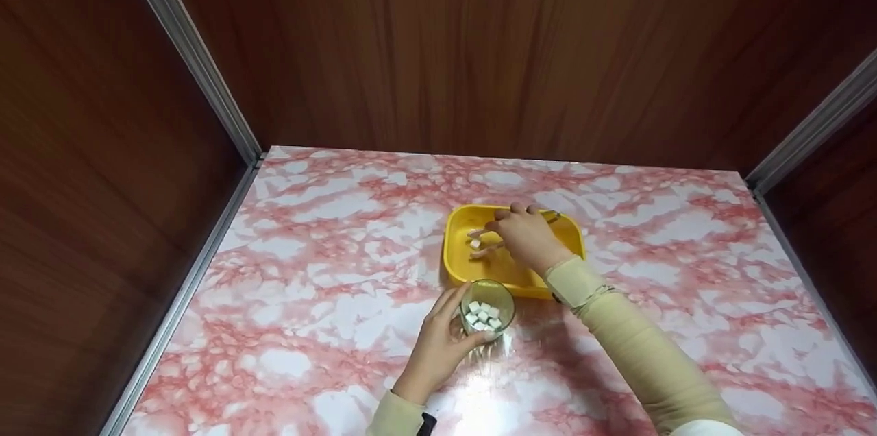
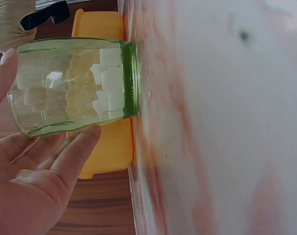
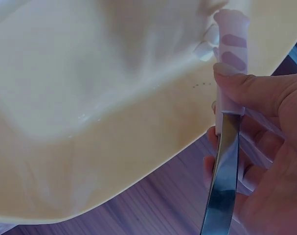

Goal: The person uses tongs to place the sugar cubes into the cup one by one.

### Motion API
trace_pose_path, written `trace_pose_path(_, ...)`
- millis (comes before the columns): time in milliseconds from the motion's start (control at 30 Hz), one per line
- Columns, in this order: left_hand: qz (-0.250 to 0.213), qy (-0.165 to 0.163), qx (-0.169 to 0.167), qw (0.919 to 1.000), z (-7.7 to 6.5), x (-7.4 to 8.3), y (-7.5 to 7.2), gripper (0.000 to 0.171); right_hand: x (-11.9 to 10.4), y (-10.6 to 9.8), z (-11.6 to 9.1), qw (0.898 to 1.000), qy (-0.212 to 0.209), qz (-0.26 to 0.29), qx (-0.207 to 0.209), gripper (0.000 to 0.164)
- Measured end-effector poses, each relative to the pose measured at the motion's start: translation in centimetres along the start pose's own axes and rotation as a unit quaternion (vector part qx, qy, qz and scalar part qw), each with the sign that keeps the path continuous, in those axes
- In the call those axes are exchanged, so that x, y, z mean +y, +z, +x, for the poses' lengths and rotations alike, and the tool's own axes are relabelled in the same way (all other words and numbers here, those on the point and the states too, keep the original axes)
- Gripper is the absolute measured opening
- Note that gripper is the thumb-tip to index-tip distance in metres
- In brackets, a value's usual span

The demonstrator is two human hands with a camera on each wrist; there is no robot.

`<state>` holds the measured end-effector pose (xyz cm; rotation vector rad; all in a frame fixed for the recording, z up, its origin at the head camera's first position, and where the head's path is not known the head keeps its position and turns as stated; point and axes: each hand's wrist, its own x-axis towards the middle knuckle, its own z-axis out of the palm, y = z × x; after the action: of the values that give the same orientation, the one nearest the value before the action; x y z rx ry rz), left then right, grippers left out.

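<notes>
My left hand (image 1: 438, 343) holds a green-tinted drinking glass (image 2: 45, 88), thumb on one side and fingers on the other. Several small white cubes (image 1: 484, 316) lie at the bottom of this glass, which stands upright on the table. Over the yellow tub (image 1: 449, 254), my right hand (image 1: 524, 234) grips small tongs (image 3: 230, 93) with pale pink ends and a shiny metal bow. In the head view a white cube (image 1: 475, 243) shows between the spread tong ends, low in the tub. The right wrist view has two cubes (image 3: 203, 51) beside one tong end.
The table (image 1: 329, 326) has a red and white marbled top. Brown wood-grain panels (image 1: 493, 52) enclose it at the back and both sides, with metal strips (image 1: 199, 52) at the corners. The tub stands just behind the glass.
</notes>
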<state>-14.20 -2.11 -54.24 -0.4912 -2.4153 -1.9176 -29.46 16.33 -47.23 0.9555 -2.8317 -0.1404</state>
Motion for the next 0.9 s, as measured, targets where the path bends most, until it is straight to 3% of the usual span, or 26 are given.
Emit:
trace_pose_path(333,0.006,0.001,-0.006,1.0000,0.02,0.13,-0.16,0.081,0.24,0.10,0.13,0.999,-0.025,-0.024,0.014,0.041)
trace_pose_path(900,-0.017,0.007,-0.004,0.9998,-0.02,-0.12,0.09,0.081,0.33,0.17,-0.51,1.000,-0.012,-0.004,-0.015,0.035)
